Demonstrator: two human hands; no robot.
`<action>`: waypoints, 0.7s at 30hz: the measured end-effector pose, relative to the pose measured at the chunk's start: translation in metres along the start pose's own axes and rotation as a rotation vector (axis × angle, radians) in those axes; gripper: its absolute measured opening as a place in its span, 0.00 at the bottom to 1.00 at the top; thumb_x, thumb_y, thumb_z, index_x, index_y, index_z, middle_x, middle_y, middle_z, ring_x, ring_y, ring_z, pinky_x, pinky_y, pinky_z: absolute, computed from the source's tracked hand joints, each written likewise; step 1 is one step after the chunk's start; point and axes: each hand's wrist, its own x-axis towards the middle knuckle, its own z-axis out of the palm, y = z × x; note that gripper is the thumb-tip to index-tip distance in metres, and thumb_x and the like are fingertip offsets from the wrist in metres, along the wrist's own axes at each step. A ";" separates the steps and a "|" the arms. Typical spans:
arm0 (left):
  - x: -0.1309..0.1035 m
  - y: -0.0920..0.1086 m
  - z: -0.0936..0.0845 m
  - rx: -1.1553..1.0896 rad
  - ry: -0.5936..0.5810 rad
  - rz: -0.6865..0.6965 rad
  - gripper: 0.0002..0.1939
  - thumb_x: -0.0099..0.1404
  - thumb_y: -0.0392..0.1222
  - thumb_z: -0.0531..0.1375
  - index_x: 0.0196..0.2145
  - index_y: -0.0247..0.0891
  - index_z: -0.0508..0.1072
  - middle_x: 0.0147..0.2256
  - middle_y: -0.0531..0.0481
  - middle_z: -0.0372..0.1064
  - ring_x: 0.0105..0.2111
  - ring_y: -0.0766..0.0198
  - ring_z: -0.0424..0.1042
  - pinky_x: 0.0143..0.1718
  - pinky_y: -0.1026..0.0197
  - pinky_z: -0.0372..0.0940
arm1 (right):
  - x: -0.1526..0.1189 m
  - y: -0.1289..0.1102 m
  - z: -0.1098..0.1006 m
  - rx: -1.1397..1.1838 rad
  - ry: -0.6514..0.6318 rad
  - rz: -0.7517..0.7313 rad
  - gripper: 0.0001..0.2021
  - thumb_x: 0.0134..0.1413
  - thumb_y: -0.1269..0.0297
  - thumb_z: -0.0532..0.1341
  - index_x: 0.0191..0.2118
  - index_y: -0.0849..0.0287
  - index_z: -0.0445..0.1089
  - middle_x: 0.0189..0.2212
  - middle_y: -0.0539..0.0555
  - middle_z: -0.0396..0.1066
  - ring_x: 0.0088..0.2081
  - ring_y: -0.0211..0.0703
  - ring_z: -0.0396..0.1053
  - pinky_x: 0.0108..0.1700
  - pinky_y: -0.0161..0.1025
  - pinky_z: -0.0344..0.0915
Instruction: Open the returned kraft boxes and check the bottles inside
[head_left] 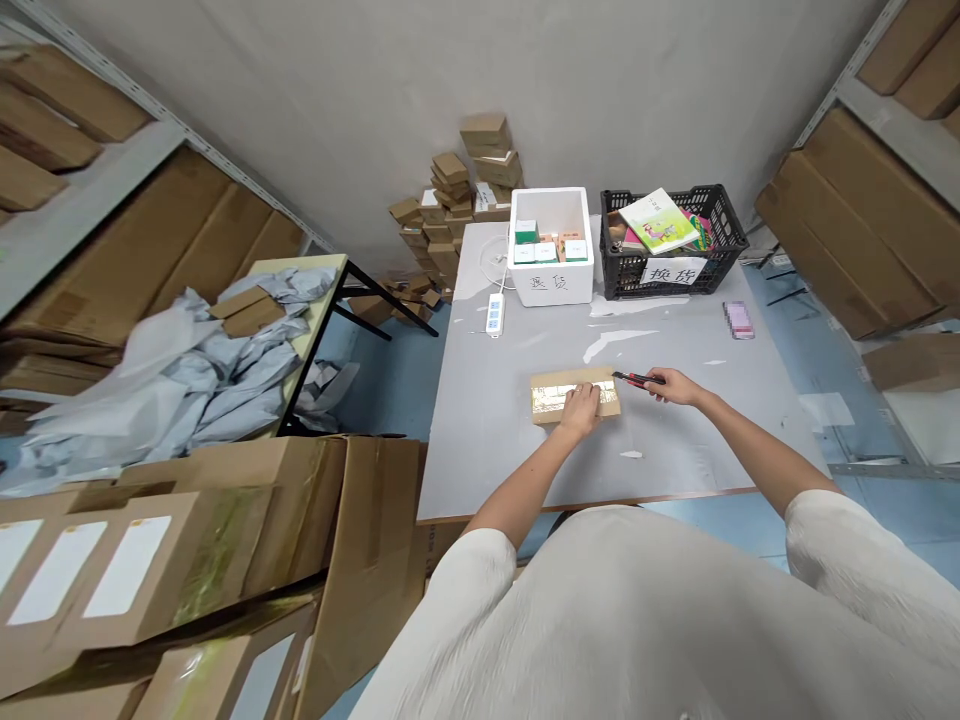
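Observation:
A small cardboard box (pixel 555 380) with a shiny strip of tape along its top lies on the grey table (pixel 480 440). Across the box's near right part, my left hand (pixel 581 409) grips it against the tabletop. My right hand (pixel 676 386) is closed around a red and black utility knife (pixel 636 379). The knife points left, its tip at the box's far right corner; whether the blade touches the cardboard I cannot tell.
At the table's back stand a white foam box (pixel 551 290) holding small cartons and a black crate (pixel 731 240) with books. A power strip (pixel 495 314) and a phone (pixel 739 320) lie on the table. Large cartons (pixel 300 500) crowd the left; a side table (pixel 334 275) holds grey mailing bags.

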 end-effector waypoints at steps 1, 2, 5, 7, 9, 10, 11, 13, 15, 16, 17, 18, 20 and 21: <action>0.003 0.000 0.002 0.002 -0.001 -0.004 0.28 0.63 0.38 0.72 0.57 0.40 0.67 0.59 0.37 0.67 0.62 0.44 0.68 0.66 0.44 0.56 | -0.001 -0.001 -0.005 -0.059 -0.017 -0.016 0.15 0.63 0.49 0.67 0.46 0.55 0.76 0.32 0.52 0.78 0.31 0.41 0.73 0.30 0.34 0.68; 0.006 -0.001 0.003 0.007 -0.002 -0.002 0.29 0.62 0.38 0.73 0.56 0.40 0.67 0.58 0.38 0.68 0.61 0.44 0.68 0.68 0.43 0.54 | -0.001 -0.003 -0.008 -0.122 -0.033 -0.033 0.15 0.64 0.50 0.66 0.47 0.55 0.77 0.32 0.52 0.78 0.32 0.41 0.73 0.31 0.35 0.67; 0.010 -0.003 0.006 0.011 -0.003 0.010 0.30 0.59 0.36 0.74 0.55 0.40 0.67 0.57 0.38 0.68 0.59 0.44 0.70 0.69 0.42 0.53 | 0.002 -0.008 -0.015 -0.324 -0.074 -0.084 0.15 0.66 0.51 0.63 0.48 0.54 0.79 0.33 0.51 0.78 0.33 0.43 0.71 0.35 0.36 0.64; 0.011 -0.004 0.006 -0.004 0.001 0.018 0.29 0.59 0.34 0.73 0.54 0.40 0.68 0.57 0.38 0.67 0.58 0.45 0.71 0.68 0.44 0.55 | 0.006 -0.012 -0.017 -0.443 -0.090 -0.100 0.16 0.67 0.51 0.61 0.50 0.52 0.80 0.35 0.52 0.79 0.34 0.43 0.71 0.36 0.37 0.62; 0.009 -0.005 0.007 -0.015 0.011 0.027 0.27 0.59 0.33 0.72 0.54 0.39 0.69 0.56 0.38 0.67 0.57 0.46 0.71 0.66 0.44 0.58 | 0.013 -0.016 -0.018 -0.552 -0.110 -0.100 0.16 0.69 0.52 0.59 0.51 0.52 0.80 0.37 0.53 0.79 0.36 0.45 0.71 0.36 0.38 0.60; 0.009 -0.005 0.007 -0.015 0.017 0.032 0.28 0.59 0.33 0.73 0.54 0.39 0.69 0.57 0.38 0.67 0.56 0.46 0.71 0.65 0.45 0.59 | 0.016 -0.018 -0.018 -0.606 -0.120 -0.099 0.16 0.69 0.53 0.58 0.52 0.51 0.79 0.39 0.54 0.80 0.37 0.47 0.72 0.37 0.38 0.60; 0.007 -0.005 0.008 -0.011 0.024 0.034 0.28 0.59 0.34 0.73 0.55 0.40 0.69 0.57 0.38 0.67 0.56 0.46 0.71 0.65 0.45 0.60 | 0.020 -0.020 -0.018 -0.659 -0.126 -0.099 0.16 0.70 0.54 0.57 0.53 0.52 0.79 0.41 0.55 0.81 0.40 0.48 0.73 0.38 0.39 0.60; 0.005 -0.005 0.008 -0.001 0.031 0.029 0.30 0.59 0.35 0.74 0.56 0.41 0.68 0.58 0.40 0.66 0.56 0.47 0.71 0.63 0.46 0.62 | 0.029 -0.025 -0.016 -0.752 -0.137 -0.117 0.17 0.70 0.56 0.56 0.54 0.51 0.78 0.46 0.57 0.81 0.44 0.51 0.75 0.41 0.40 0.61; 0.004 -0.006 0.008 -0.001 0.032 0.018 0.31 0.60 0.36 0.74 0.57 0.42 0.68 0.58 0.41 0.66 0.55 0.48 0.72 0.63 0.46 0.63 | 0.038 -0.030 -0.014 -0.825 -0.162 -0.141 0.17 0.71 0.58 0.55 0.55 0.51 0.78 0.49 0.58 0.81 0.47 0.53 0.75 0.45 0.41 0.62; 0.003 -0.006 0.008 -0.005 0.028 0.016 0.31 0.60 0.36 0.75 0.57 0.42 0.68 0.58 0.40 0.66 0.55 0.48 0.72 0.63 0.47 0.63 | 0.042 -0.032 -0.014 -0.854 -0.180 -0.151 0.16 0.70 0.59 0.55 0.55 0.50 0.78 0.49 0.58 0.81 0.48 0.54 0.75 0.47 0.42 0.62; 0.003 -0.006 0.008 -0.010 0.026 0.016 0.31 0.60 0.36 0.75 0.58 0.42 0.68 0.58 0.40 0.66 0.55 0.48 0.72 0.62 0.47 0.63 | 0.046 -0.035 -0.013 -0.877 -0.197 -0.160 0.16 0.70 0.60 0.56 0.54 0.50 0.78 0.49 0.58 0.81 0.49 0.54 0.76 0.49 0.43 0.62; 0.002 -0.006 0.007 -0.014 0.025 0.018 0.31 0.60 0.36 0.75 0.58 0.41 0.68 0.58 0.40 0.66 0.56 0.47 0.72 0.62 0.47 0.63 | 0.050 -0.036 -0.012 -0.895 -0.214 -0.163 0.15 0.69 0.61 0.56 0.54 0.50 0.78 0.48 0.58 0.81 0.49 0.55 0.76 0.50 0.44 0.62; 0.001 -0.007 0.007 -0.023 0.029 0.021 0.31 0.60 0.37 0.75 0.58 0.41 0.68 0.57 0.40 0.66 0.55 0.47 0.72 0.61 0.48 0.64 | 0.055 -0.038 -0.013 -0.899 -0.238 -0.140 0.14 0.68 0.61 0.58 0.53 0.49 0.78 0.46 0.58 0.81 0.48 0.55 0.76 0.49 0.44 0.62; 0.001 -0.007 0.007 -0.028 0.033 0.022 0.31 0.61 0.37 0.74 0.58 0.42 0.68 0.57 0.41 0.66 0.55 0.48 0.72 0.61 0.48 0.64 | 0.057 -0.038 -0.013 -0.878 -0.251 -0.114 0.14 0.67 0.60 0.59 0.52 0.50 0.78 0.46 0.58 0.81 0.47 0.54 0.76 0.48 0.43 0.62</action>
